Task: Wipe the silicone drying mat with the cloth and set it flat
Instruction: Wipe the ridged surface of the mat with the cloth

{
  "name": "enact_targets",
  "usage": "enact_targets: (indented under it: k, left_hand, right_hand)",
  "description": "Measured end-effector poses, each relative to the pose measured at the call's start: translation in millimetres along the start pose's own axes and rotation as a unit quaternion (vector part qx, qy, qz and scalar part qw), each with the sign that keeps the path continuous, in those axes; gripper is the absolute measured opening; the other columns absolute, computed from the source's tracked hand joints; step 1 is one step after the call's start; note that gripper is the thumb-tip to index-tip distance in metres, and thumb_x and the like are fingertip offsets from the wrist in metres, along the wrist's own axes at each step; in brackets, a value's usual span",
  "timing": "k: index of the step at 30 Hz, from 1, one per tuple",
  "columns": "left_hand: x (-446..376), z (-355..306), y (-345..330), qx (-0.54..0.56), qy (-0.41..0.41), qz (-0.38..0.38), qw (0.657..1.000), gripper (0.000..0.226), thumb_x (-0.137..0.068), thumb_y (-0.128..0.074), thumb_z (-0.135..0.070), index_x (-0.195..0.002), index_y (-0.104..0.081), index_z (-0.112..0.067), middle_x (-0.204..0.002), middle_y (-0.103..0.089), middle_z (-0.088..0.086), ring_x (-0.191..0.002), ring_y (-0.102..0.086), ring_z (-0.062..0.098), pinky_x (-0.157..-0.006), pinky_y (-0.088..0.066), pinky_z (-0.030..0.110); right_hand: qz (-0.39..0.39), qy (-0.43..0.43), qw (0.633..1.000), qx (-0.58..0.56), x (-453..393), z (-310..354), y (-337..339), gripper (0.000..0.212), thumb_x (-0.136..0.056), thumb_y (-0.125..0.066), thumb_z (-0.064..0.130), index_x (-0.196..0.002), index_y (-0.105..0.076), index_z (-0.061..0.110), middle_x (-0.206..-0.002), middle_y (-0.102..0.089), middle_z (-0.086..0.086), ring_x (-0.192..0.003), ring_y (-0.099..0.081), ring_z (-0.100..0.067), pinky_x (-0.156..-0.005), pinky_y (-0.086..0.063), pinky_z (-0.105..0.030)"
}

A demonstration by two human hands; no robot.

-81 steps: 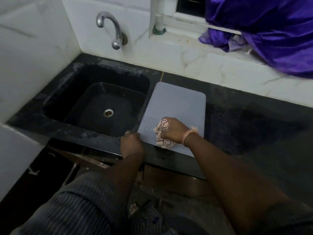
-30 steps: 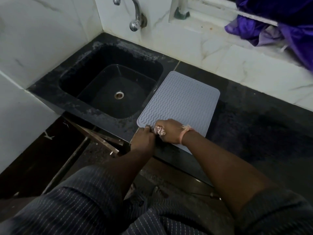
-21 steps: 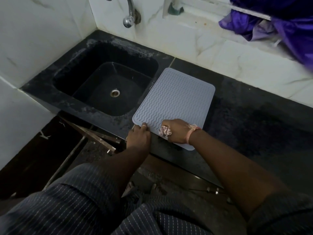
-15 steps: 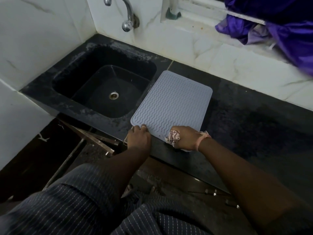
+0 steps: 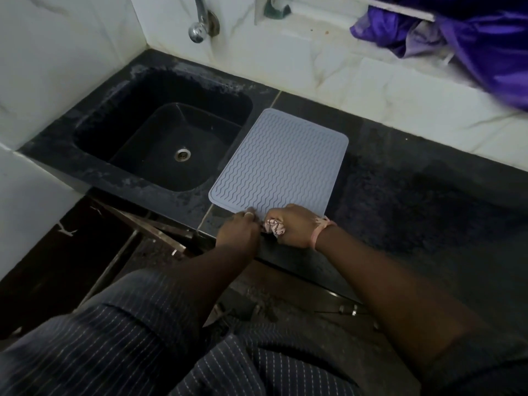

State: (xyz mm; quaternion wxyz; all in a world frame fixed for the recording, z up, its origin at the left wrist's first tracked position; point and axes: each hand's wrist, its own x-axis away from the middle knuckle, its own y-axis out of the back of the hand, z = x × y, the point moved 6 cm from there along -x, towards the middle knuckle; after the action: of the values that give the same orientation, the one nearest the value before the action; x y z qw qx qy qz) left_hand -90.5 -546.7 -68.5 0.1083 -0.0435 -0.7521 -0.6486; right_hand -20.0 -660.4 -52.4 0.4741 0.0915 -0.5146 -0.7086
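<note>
My right hand (image 5: 294, 225) has slid back left along the near edge of the grey silicone mat (image 5: 281, 162), meeting my left hand (image 5: 238, 231) again. The mat lies flat on the black desk (image 5: 414, 190), beside the sink (image 5: 163, 144), which holds only its drain. My right grip is bunched round the patterned cloth (image 5: 273, 227); my left grip pinches the mat's near edge.

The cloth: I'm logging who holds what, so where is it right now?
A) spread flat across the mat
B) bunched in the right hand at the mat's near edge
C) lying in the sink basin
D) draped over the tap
B: the patterned cloth is balled up in the right hand at the near edge of the grey silicone drying mat.
</note>
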Motion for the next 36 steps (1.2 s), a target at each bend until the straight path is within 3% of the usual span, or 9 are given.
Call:
enact_targets:
  k: [4, 11, 15, 18, 21, 25, 29, 36]
  left_hand:
    - [-2.5, -7.4, -4.4, -0.008, 0.030, 0.000, 1.000, 0.044, -0.099, -0.057, -0.022, -0.138, -0.054, -0.002, -0.147, -0.042, 0.014, -0.123, -0.052, 0.030, -0.096, -0.053, 0.044]
    - [-4.5, -5.3, -12.9, 0.003, 0.041, -0.001, 0.999, 0.053, -0.096, -0.064, -0.021, -0.142, -0.049, -0.001, -0.149, -0.039, 0.014, -0.125, -0.051, 0.031, -0.099, -0.054, 0.046]
    - [-5.1, -3.8, -11.2, 0.022, 0.051, -0.008, 0.998, 0.050, -0.097, -0.059, -0.018, -0.142, -0.048, 0.001, -0.147, -0.044, 0.015, -0.126, -0.052, 0.031, -0.098, -0.053, 0.045]
    - [-2.7, -12.6, -0.2, 0.010, 0.027, -0.039, 0.999, 0.046, -0.098, -0.055, -0.016, -0.141, -0.048, -0.002, -0.140, -0.050, 0.015, -0.124, -0.054, 0.032, -0.098, -0.051, 0.044]
    - [2.6, -32.2, 6.5, 0.011, -0.080, -0.067, 0.994, 0.046, -0.098, -0.055, -0.022, -0.143, -0.051, -0.011, -0.146, -0.048, 0.011, -0.129, -0.049, 0.029, -0.105, -0.047, 0.043]
    - [4.2, -38.0, -3.8, 0.033, -0.073, -0.030, 0.996, 0.044, -0.098, -0.059, -0.023, -0.141, -0.057, -0.013, -0.150, -0.047, 0.007, -0.129, -0.050, 0.027, -0.102, -0.051, 0.043]
    - [-4.7, -35.6, -3.0, -0.046, -0.066, 0.006, 0.997, 0.037, -0.098, -0.059, -0.025, -0.134, -0.062, -0.013, -0.149, -0.047, 0.011, -0.124, -0.053, 0.031, -0.096, -0.054, 0.045]
    - [-9.2, -41.6, 6.6, -0.067, -0.067, 0.015, 0.995, 0.025, -0.100, -0.053, -0.019, -0.118, -0.068, -0.011, -0.129, -0.056, 0.013, -0.107, -0.060, 0.030, -0.082, -0.054, 0.042]
  right_hand:
    - [0.043, 0.000, 0.999, 0.024, 11.5, -5.6, 7.9, 0.026, -0.080, -0.073, 0.022, -0.092, -0.057, 0.037, -0.086, -0.059, 0.013, -0.085, -0.058, -0.016, -0.074, -0.048, -0.033]
    - [0.098, -0.042, 0.994, 0.036, 37.2, -37.6, 22.1, 0.031, -0.072, -0.081, 0.022, -0.080, -0.054, 0.036, -0.085, -0.060, 0.012, -0.081, -0.057, -0.010, -0.062, -0.040, -0.025]
    - [0.129, -0.080, 0.988, 0.019, 38.1, -42.1, 38.9, 0.015, -0.072, -0.081, 0.024, -0.081, -0.069, 0.026, -0.084, -0.071, 0.004, -0.080, -0.068, -0.018, -0.063, -0.059, -0.035]
    - [0.032, -0.118, 0.988, -0.096, 33.6, -48.8, 56.4, 0.016, -0.073, -0.082, 0.023, -0.080, -0.072, 0.014, -0.081, -0.076, -0.003, -0.075, -0.072, -0.019, -0.064, -0.059, -0.034]
    - [-0.053, -0.109, 0.971, -0.205, 29.7, -40.2, 58.0, 0.019, -0.071, -0.083, 0.020, -0.087, -0.074, 0.016, -0.086, -0.077, 0.001, -0.082, -0.074, -0.015, -0.075, -0.062, -0.036]
    - [0.026, -0.044, 0.996, -0.067, 29.3, -22.9, 24.8, 0.017, -0.075, -0.078, 0.022, -0.084, -0.065, 0.029, -0.085, -0.068, 0.007, -0.079, -0.065, -0.013, -0.067, -0.051, -0.031]
    - [0.068, -0.027, 0.997, 0.021, 36.8, -29.2, 19.7, 0.027, -0.074, -0.079, 0.023, -0.077, -0.055, 0.035, -0.079, -0.059, 0.013, -0.074, -0.055, -0.007, -0.060, -0.037, -0.024]
    - [0.114, -0.063, 0.987, 0.099, 43.3, -54.1, 37.5, 0.018, -0.074, -0.080, 0.026, -0.078, -0.063, 0.033, -0.083, -0.064, 0.009, -0.077, -0.061, -0.012, -0.070, -0.055, -0.031]
